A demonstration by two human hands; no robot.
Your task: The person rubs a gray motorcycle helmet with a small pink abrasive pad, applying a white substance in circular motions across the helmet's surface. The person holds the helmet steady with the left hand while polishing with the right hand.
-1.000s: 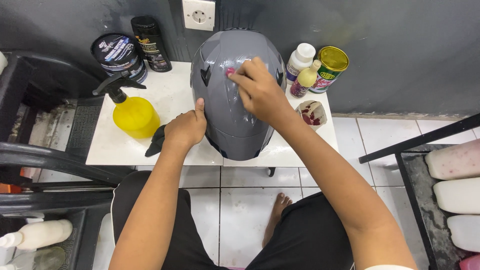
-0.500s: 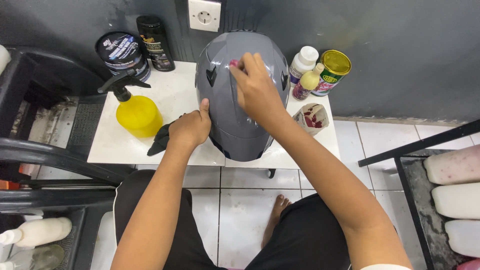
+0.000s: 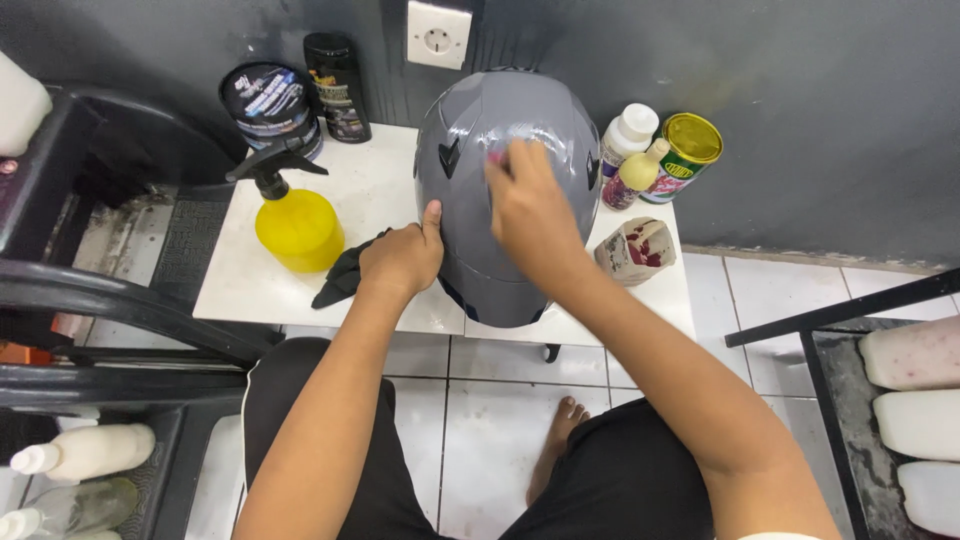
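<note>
A glossy grey helmet (image 3: 470,250) lies on a small white table (image 3: 370,190) in front of me. My left hand (image 3: 402,258) braces the helmet's left side, thumb up against the shell, with a dark cloth (image 3: 343,278) under its fingers. My right hand (image 3: 530,212) lies on top of the shell, fingers pressed down on a small pink pad (image 3: 494,157) that barely shows at my fingertips.
A yellow spray bottle (image 3: 295,222), a black tub (image 3: 270,100) and a black bottle (image 3: 337,85) stand left of the helmet. A white bottle (image 3: 626,132), a small yellow-capped bottle (image 3: 637,174), a green-gold tin (image 3: 683,152) and a crumpled paper cup (image 3: 634,250) are on the right. White jugs (image 3: 915,395) lie far right.
My right hand has slid a little across the top of the helmet with the pink pad. The left hand has kept its hold on the helmet's side.
</note>
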